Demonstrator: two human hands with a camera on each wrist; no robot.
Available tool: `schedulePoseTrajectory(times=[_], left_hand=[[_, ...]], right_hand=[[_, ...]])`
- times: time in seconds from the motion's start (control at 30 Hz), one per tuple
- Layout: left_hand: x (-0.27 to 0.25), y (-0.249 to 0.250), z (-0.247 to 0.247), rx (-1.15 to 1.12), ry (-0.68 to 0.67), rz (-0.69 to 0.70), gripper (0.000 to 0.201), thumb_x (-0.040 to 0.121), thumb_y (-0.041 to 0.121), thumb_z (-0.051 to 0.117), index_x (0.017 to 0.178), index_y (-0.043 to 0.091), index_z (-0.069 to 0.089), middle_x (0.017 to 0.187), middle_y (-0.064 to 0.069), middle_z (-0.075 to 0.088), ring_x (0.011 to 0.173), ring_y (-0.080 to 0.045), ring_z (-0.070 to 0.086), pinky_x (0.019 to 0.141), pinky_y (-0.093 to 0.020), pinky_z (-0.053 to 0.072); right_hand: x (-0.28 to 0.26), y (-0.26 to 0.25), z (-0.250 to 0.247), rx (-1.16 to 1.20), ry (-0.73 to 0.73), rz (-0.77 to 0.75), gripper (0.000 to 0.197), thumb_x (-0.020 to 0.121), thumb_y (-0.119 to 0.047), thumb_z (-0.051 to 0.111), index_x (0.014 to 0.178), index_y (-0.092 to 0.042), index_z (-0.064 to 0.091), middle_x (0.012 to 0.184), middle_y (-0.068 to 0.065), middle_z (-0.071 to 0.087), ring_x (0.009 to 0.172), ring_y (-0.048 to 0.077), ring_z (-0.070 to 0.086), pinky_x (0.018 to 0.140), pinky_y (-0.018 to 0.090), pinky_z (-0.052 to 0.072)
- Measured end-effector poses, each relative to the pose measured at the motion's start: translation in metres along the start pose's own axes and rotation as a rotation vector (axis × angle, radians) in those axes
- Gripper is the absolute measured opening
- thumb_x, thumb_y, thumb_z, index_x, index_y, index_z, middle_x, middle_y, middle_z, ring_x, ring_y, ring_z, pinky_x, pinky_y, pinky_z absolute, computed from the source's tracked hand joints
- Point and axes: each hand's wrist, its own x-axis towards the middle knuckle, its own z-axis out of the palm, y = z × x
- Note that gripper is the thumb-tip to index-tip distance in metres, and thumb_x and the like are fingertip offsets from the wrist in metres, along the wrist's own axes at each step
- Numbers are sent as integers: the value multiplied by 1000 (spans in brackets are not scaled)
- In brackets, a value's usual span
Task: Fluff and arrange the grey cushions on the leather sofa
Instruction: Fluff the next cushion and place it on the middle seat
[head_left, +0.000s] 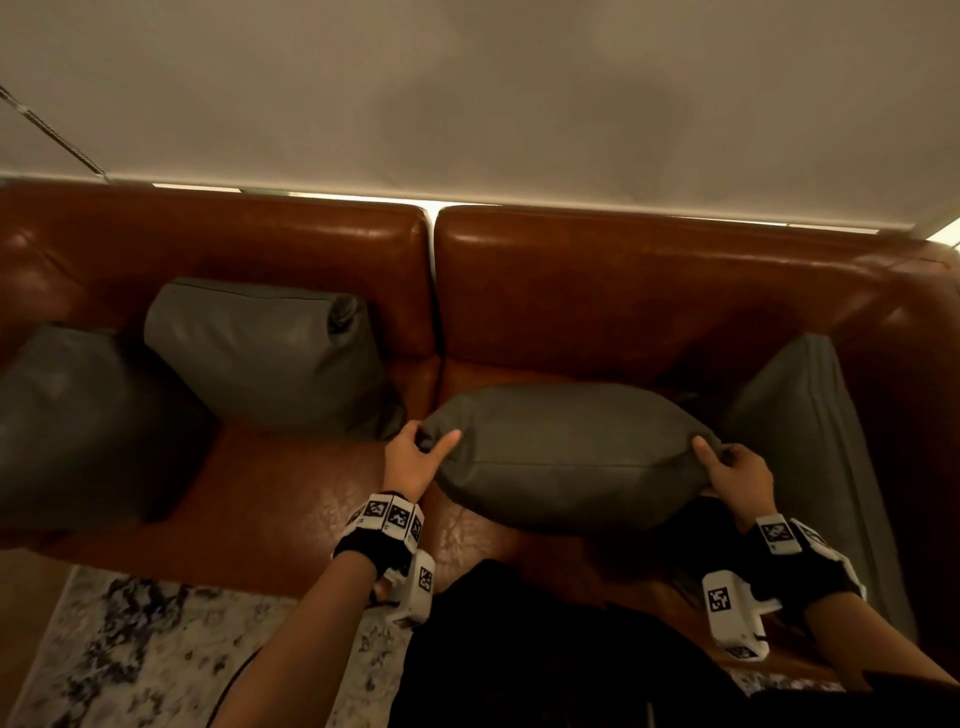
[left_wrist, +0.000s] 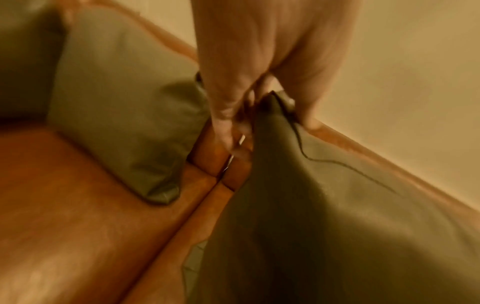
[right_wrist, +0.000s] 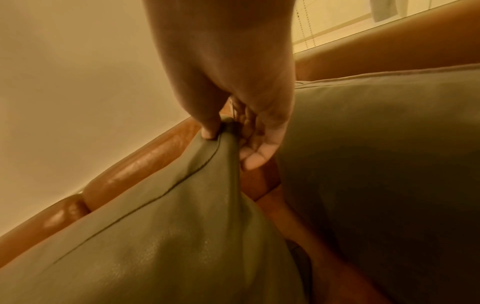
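1. While we lean over the brown leather sofa (head_left: 623, 291), our left hand (head_left: 415, 462) pinches the 9 o'clock corner of the middle grey cushion (head_left: 566, 457), thumb on the near face and fingers curled behind it.
2. From the left wrist view, that left hand (left_wrist: 259, 61) has the held cushion's (left_wrist: 337, 226) pointed corner clamped between thumb and fingers; the picture is blurred, so we cannot count the fingers on it.
3. Our right hand (head_left: 737, 473) grasps the 3 o'clock corner of the same cushion, thumb on top.
4. In the right wrist view, the right hand (right_wrist: 228, 72) bunches the cushion's (right_wrist: 168, 226) corner seam, thumb pressing one side and curled fingers the other.
5. The held cushion lies lengthwise over the right seat, its long seam facing us.
6. At 3 o'clock, just beside it, another grey cushion (head_left: 800, 441) leans against the sofa arm.
7. At 10 o'clock a third cushion (head_left: 270, 348) leans on the left backrest, with a fourth (head_left: 88, 415) at 9 o'clock.
8. At 7 o'clock, a mottled rug (head_left: 156, 649) lies on the floor.
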Motion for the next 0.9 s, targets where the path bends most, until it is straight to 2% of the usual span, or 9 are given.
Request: schedulePoseTrajectory(times=[0.1, 0.23, 0.33, 0.43, 0.5, 0.67, 0.77, 0.83, 0.9], left_hand=[[7, -2, -7, 168, 138, 21, 32, 91, 24, 56, 101, -6, 62, 103, -26, 65, 101, -38, 59, 83, -36, 42], [8, -4, -9, 88, 257, -121, 40, 93, 27, 53, 114, -7, 57, 116, -27, 61, 113, -38, 54, 92, -37, 40], [2, 0, 0, 31, 230, -26, 35, 90, 28, 59, 102, -4, 63, 100, -23, 67, 97, -35, 60, 78, -30, 41], [-3, 15, 15, 81, 159, 148, 23, 88, 22, 62, 91, 0, 66, 85, -19, 68, 77, -24, 58, 68, -25, 37], [-2, 18, 6, 50, 236, 188, 19, 88, 19, 61, 86, 0, 65, 80, -20, 67, 73, -21, 55, 67, -26, 37], [25, 12, -56, 23, 508, 64, 28, 93, 26, 54, 76, 4, 57, 74, -18, 55, 74, -24, 50, 64, -23, 28], [48, 10, -45, 97, 432, -117, 27, 95, 27, 48, 89, 2, 56, 96, -30, 60, 97, -39, 57, 78, -38, 39], [56, 8, -31, 256, 231, -237, 40, 96, 32, 45, 123, 2, 49, 130, -28, 50, 123, -43, 45, 100, -46, 37], [61, 14, -10, 403, -8, -97, 53, 96, 41, 38, 143, 19, 29, 150, -14, 32, 138, -37, 28, 112, -50, 23]], right_hand=[[-4, -4, -1, -11, -50, -118, 38, 89, -45, 54, 99, -9, 62, 93, 11, 68, 85, 29, 66, 84, 46, 53], [-6, -2, -6, 52, -179, -160, 39, 94, -33, 49, 110, 0, 62, 94, 9, 66, 82, 22, 64, 72, 30, 50], [-8, -13, 0, 33, -64, -146, 40, 93, -37, 50, 109, -2, 62, 93, 7, 64, 91, 28, 63, 83, 38, 50], [-36, -54, 31, -103, -107, -449, 26, 91, -29, 57, 84, -4, 60, 75, 11, 63, 73, 24, 60, 71, 34, 44], [-53, -74, 37, -133, -147, -572, 28, 91, -27, 57, 74, -5, 52, 64, 10, 56, 61, 23, 56, 62, 34, 39], [-43, -95, -19, 54, 67, -484, 41, 90, -39, 52, 72, -3, 55, 66, 13, 58, 63, 21, 58, 53, 20, 35], [-63, -134, -6, 65, 66, -594, 47, 90, -37, 55, 62, -2, 44, 54, 8, 43, 51, 13, 43, 50, 18, 31], [-80, -162, 9, 124, 80, -679, 49, 89, -33, 59, 57, -4, 37, 49, 4, 33, 50, 12, 36, 50, 18, 28], [-92, -189, 21, 118, 109, -776, 47, 88, -32, 61, 55, -11, 35, 47, -7, 26, 45, 12, 33, 48, 17, 26]])
